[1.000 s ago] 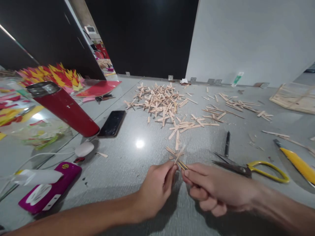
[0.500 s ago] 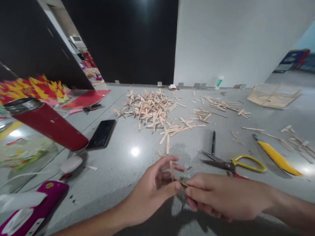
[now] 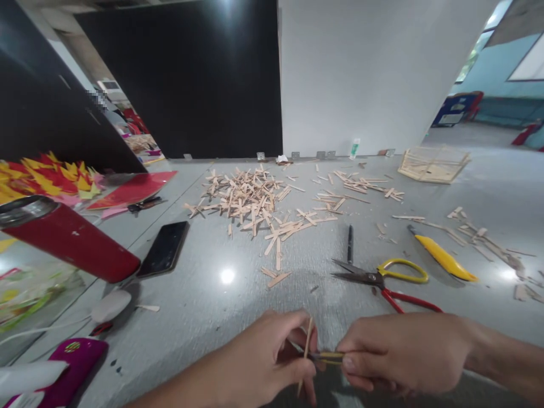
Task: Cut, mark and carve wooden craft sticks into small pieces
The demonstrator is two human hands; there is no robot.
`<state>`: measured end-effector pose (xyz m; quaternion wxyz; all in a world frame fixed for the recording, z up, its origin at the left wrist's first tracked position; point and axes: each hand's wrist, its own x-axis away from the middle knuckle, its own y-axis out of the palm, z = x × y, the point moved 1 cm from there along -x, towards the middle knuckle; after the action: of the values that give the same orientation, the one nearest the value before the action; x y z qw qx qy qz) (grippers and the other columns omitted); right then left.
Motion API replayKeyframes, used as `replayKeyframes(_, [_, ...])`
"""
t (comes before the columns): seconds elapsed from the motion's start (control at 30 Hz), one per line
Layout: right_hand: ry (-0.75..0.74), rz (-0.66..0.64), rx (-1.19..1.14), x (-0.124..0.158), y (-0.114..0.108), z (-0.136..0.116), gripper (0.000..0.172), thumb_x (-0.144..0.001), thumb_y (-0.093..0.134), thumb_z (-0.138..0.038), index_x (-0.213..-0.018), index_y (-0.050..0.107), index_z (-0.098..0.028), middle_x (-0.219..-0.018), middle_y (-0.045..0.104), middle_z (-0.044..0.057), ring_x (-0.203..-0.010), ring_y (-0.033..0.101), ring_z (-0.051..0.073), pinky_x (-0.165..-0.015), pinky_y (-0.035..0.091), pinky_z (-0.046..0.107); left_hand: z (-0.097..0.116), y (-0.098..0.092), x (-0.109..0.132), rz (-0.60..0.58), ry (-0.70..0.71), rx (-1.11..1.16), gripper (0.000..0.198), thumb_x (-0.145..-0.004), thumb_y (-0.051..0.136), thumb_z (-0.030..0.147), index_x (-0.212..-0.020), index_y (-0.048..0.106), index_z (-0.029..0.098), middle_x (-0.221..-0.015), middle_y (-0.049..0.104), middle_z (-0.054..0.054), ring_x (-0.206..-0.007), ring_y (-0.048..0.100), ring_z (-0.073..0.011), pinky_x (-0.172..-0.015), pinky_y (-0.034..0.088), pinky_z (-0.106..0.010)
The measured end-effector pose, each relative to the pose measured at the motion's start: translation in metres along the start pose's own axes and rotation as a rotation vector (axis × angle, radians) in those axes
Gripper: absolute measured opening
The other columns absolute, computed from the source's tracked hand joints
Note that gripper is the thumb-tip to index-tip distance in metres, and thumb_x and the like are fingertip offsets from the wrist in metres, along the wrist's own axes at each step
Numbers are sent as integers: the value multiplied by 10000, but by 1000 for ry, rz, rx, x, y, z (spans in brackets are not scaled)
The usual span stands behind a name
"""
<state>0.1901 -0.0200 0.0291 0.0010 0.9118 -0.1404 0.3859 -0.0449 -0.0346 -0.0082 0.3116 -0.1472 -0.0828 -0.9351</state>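
My left hand (image 3: 283, 357) is closed on a thin wooden craft stick (image 3: 306, 345), pinched between thumb and fingers at the bottom middle. In my right hand (image 3: 395, 351) is a small yellow-and-dark tool (image 3: 330, 357); its dark tip meets the stick, and my fingers hide the rest, so its kind is unclear. Beyond my right hand lie scissors (image 3: 369, 277) with one yellow and one red handle, blades parted. A few small sticks (image 3: 277, 279) rest on the table past my left hand.
A large heap of wooden sticks (image 3: 246, 195) covers the table's middle. To the right are a black pen (image 3: 350, 243), a yellow cutter (image 3: 444, 258) and a stick-built frame (image 3: 433, 165). A red flask (image 3: 72, 238), phone (image 3: 165, 249) and purple case (image 3: 80, 354) stand or lie left.
Both hands have come lower and nearer to me, still holding the stick and the small tool. More of the yellow tool shows now. The camera view has shifted to the right.
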Motion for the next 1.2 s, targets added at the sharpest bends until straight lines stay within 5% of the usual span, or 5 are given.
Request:
replayKeyframes(0.37, [3,156,99,19,4,4,302,-1018,458,-272,-726,513,-218,-592,454,-42,-518,411,105,-485,315,204,10,-21,6,125,32,-125,86,-973,568,185,-945,490,207,-1106,734,-80,-788,760,-169,-709,525,-267])
replayKeyframes(0.6, [51,872,291,44,-25,59,362,-1052,440,-478,-1079,698,-226,-1111,757,117,-1050,688,311,-879,507,394,3,-38,2,259,32,-5,289,-1020,603,457,-1066,562,175,-992,704,-45,-656,732,-140,-594,555,-241])
replayKeyframes(0.77, [252,1279,599,55,-64,116,327,-1048,376,-334,-1124,627,-139,-1030,739,215,-921,712,350,-803,505,441,-4,-32,1,280,-40,-81,381,-1063,482,530,-1088,592,166,-705,635,30,-431,547,-76,-386,356,-153])
replayKeyframes(1.0, [304,1358,702,61,-90,141,264,-1000,420,-209,-953,672,-148,-991,707,216,-971,700,359,-868,495,463,-9,-34,0,368,18,-40,299,-1031,570,458,-1100,559,167,-760,612,40,-509,567,-73,-478,436,-176])
replayKeyframes(1.2, [154,1165,710,54,-62,123,202,-916,562,-266,-931,754,-201,-969,758,129,-904,724,313,-819,548,421,-11,-33,-3,369,62,112,334,-960,682,474,-1002,523,183,-791,683,-8,-645,702,-163,-475,530,-215])
